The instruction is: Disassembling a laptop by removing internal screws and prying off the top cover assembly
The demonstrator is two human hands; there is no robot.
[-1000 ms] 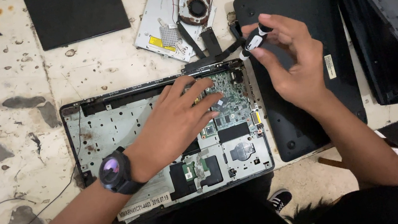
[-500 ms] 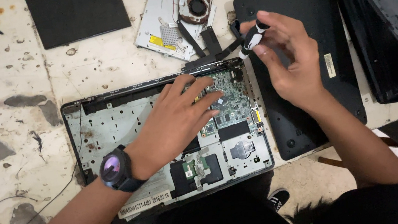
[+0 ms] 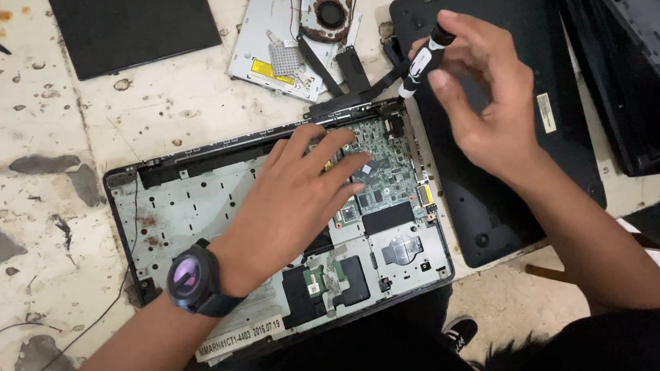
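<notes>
A: Screwdriver (image 3: 422, 62), black and white, pinched in the right hand (image 3: 481, 100), tip angled down toward the far right corner of the opened laptop base (image 3: 182, 208). Tip itself hard to make out against the dark hinge area.

B: And the left hand (image 3: 290, 203)?

A: Flat, fingers spread, pressed on the green circuit board (image 3: 382, 166); holding nothing. Covers much of the board beneath. Black watch (image 3: 195, 279) on that wrist.

B: Around it?

A: Black bottom cover (image 3: 514, 180) just right of the base, partly under the right forearm. Far side of the desk (image 3: 0, 167): silver drive (image 3: 271, 46) touching a small fan (image 3: 330, 13). Dark panel (image 3: 132, 21) far left and black casing (image 3: 647, 37) far right, both cut off by the frame.
</notes>
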